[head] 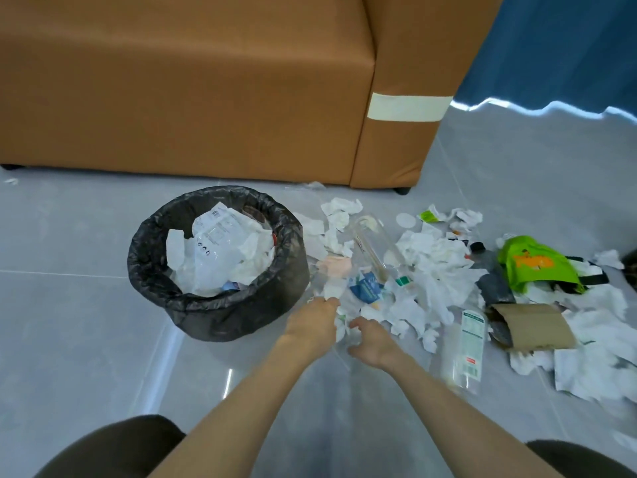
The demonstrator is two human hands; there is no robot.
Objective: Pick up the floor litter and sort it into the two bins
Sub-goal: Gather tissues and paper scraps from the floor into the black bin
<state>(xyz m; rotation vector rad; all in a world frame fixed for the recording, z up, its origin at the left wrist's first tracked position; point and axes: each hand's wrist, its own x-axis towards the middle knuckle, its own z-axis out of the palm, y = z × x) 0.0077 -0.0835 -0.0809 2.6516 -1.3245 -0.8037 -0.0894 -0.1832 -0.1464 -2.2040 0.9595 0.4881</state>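
My left hand point(312, 322) pinches the edge of a clear plastic wrapper point(327, 281) at the near left side of the litter pile. My right hand point(372, 339) is just beside it, fingers curled on the wrapper's lower part; motion blur hides the exact grip. Crumpled white tissues point(434, 267) cover the floor, along with a clear bottle point(375, 246), a labelled bottle point(465, 346), a blue wrapper point(365, 288), a green bag point(537, 263) and a cardboard piece point(531, 326). A round bin with a black liner point(144, 270) stands left of the pile, holding white paper and plastic.
A brown sofa point(206, 98) stands behind the bin and pile, with a blue curtain point(558, 46) at the back right. A dark object point(631, 267) shows at the right edge. Grey tiled floor point(69, 322) lies to the left. My knees are at the bottom corners.
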